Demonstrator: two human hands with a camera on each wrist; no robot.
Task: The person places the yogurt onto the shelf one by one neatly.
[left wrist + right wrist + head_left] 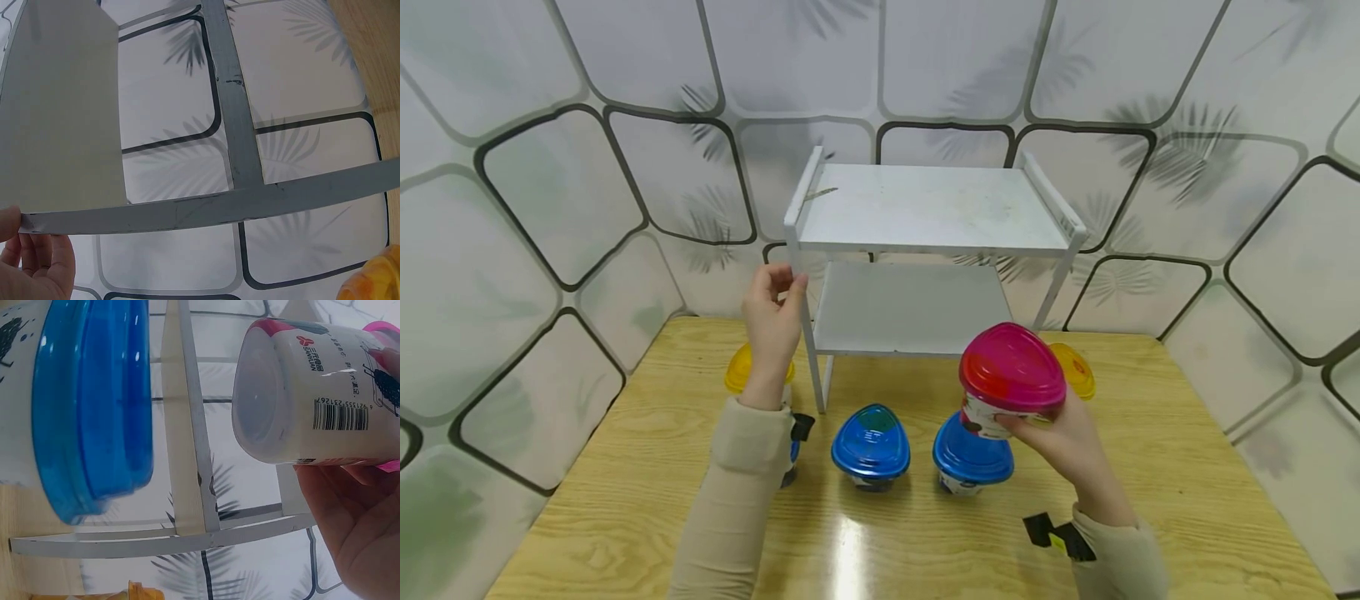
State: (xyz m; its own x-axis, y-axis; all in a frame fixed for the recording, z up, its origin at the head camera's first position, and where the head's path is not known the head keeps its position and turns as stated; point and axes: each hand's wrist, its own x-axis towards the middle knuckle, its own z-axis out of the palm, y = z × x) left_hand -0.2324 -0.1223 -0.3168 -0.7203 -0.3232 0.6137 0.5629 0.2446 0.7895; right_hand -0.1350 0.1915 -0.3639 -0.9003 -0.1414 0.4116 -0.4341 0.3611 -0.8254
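A small white two-tier shelf (pixel 925 208) stands at the back of the table. My left hand (pixel 772 312) pinches its front left post between thumb and fingers, just below the top tier; the left wrist view shows the grey post (pixel 156 215) in that grip. To the right, my right hand (pixel 1078 446) holds a plastic tub with a pink lid (pixel 1011 367) in front of the shelf, above a blue-lidded tub (pixel 973 454). In the right wrist view, the held tub's white body (pixel 312 400) shows a barcode, and its base faces left.
Another blue-lidded tub (pixel 871 446) stands before the shelf, and one more is partly behind my left sleeve. Yellow lids show by the left post (pixel 740 367) and behind my right hand (pixel 1077 371). Patterned wall panels enclose the wooden table (pixel 625 500).
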